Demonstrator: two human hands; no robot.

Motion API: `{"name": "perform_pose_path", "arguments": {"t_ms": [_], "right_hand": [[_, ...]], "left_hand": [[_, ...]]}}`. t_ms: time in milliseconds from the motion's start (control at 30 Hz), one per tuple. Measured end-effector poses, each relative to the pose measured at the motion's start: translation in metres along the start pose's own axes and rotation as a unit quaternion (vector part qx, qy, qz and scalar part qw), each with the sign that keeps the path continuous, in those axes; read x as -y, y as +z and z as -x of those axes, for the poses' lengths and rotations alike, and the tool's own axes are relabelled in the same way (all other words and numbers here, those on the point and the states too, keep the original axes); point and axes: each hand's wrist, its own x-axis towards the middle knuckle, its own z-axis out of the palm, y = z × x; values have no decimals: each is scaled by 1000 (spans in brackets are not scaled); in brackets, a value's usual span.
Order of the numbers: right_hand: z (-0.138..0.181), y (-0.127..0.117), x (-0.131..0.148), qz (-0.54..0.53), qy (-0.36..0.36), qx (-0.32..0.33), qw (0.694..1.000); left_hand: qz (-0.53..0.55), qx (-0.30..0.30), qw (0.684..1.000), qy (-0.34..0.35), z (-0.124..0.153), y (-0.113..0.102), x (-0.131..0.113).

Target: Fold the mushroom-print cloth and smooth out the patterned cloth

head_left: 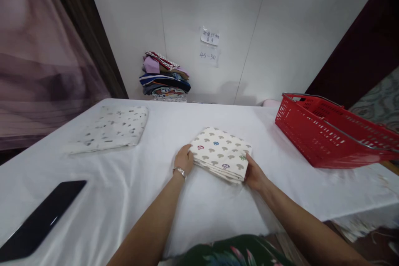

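Observation:
A folded white cloth printed with grey and coloured mushrooms is between my hands at the middle of the table. Its layered folds face me along the near edge. My left hand grips the cloth's left corner, with the thumb uppermost and the other fingers mostly hidden. At the right edge, my right hand is closed on the near corner, its thumb on top and its fingers partly underneath. Left of my hands lies another folded white cloth with small dark prints.
A red plastic basket with metal handles stands at the right on the white-covered table. A dark, flat phone-like slab lies at the near left. Behind the table, folded fabrics are stacked against the wall, beside paper signs.

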Motion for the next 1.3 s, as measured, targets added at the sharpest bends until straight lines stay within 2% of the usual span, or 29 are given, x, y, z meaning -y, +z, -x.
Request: {"name": "perform_pose_path", "arguments": {"t_ms": [367,500,667,833,1300], "right_hand": [[-2,3,-3,-13,9,-24,1000],[-4,3,-3,-4,-11,-43,999],[-1,7,0,0,-37,-28,999],[-5,1,-2,-10,-39,-50,998],[-7,-5,-11,-5,-63,-60,996]], "left_hand": [[11,19,1000,-17,0,-2,-2],[10,19,1000,-19,0,-2,-1],[14,17,1000,-16,1,-3,-2],[21,22,999,-22,-1,-5,-2],[86,25,991,-101,-5,-12,4]]}}
